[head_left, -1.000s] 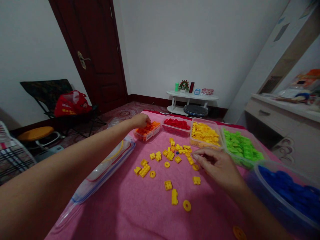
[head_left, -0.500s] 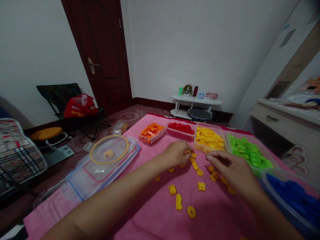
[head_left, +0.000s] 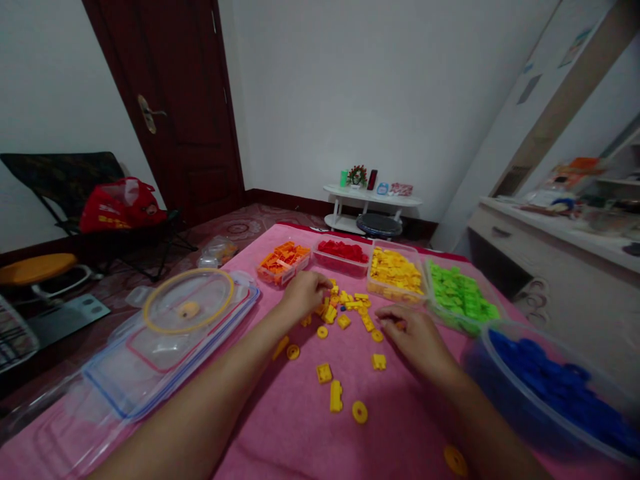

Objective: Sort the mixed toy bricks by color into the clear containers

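We saw loose yellow bricks [head_left: 343,321] at mid-frame on a plain pink cloth [head_left: 400,427]. Across the centre, clear tubs held orange pieces [head_left: 283,259], red pieces [head_left: 341,250], yellow pieces [head_left: 395,267] and green pieces [head_left: 460,293]; lower right, blue pieces [head_left: 550,380].

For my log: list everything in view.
Loose yellow bricks: about twenty, yellow, mid-cloth by both hands.
Orange bricks: one tubful, orange, far row's left end.
Red bricks: one tubful, red, next right.
Boxed yellow bricks: one tubful, yellow, third along.
Green bricks: one tubful, green, fourth along.
Blue bricks: one round tubful, blue, near right.
Lids: several stacked, clear, cloth's left side.
Cloth: one, pink, under bricks and lids.
Door: one, dark brown, back left.
Red bag: one, red, on a folding chair.
Side table: one, white, far wall.
Left hand: one, fingers curled on the loose pile.
Right hand: one, fingers bent at pile's right edge.
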Tool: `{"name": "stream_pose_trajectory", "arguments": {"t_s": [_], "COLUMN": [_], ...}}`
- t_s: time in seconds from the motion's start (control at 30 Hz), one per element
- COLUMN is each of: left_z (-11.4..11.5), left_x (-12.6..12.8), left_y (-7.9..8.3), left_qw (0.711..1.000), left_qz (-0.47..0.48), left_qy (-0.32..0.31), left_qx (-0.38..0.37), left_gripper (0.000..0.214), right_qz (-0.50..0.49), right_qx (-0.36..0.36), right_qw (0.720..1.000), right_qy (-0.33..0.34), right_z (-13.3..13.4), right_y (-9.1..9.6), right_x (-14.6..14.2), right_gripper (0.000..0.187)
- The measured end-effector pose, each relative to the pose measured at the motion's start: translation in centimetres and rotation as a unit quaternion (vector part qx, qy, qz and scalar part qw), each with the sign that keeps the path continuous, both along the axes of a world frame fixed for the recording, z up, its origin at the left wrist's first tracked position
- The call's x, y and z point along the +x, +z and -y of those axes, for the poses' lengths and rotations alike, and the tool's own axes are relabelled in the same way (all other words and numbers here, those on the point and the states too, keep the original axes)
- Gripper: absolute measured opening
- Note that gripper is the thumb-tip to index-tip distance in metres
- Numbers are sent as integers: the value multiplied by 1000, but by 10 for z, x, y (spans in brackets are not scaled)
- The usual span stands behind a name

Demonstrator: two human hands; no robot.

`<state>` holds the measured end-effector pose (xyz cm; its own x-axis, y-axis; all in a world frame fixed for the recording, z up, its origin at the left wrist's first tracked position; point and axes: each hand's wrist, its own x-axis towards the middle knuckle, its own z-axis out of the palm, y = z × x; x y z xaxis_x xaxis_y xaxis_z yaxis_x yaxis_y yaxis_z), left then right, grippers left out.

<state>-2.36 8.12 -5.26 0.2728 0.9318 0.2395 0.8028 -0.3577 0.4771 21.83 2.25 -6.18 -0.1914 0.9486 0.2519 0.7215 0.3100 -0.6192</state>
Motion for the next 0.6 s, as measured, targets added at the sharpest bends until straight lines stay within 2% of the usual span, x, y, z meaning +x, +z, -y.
{"name": "stream_pose_trajectory", "arguments": {"t_s": [0.1, 0.23, 0.37, 0.47, 0.6], "left_z": [0, 0, 0, 2, 7], "left_x": [1, 5, 6, 5, 6], "left_y": [-7, -13, -18, -19, -20], "left_qw": [1000, 999, 998, 997, 996], "left_qz": [-10, -34, -42, -41, -60], "left_qy": [4, -13, -23, -28, -22], "left_qx": [-20, -29, -49, -56, -55], "left_gripper": [32, 28, 28, 32, 27], "right_qz": [33, 107, 234, 320, 355], "right_qx": [2, 30, 29, 24, 23], "right_qw": [999, 993, 970, 945, 934], "right_qy": [21, 44, 65, 57, 37], "right_z": [0, -6, -21, -32, -39], "right_y": [-4, 1, 8, 8, 4], "right_x": [-8, -26, -53, -69, -75], "right_gripper": [27, 29, 30, 29, 27]}}
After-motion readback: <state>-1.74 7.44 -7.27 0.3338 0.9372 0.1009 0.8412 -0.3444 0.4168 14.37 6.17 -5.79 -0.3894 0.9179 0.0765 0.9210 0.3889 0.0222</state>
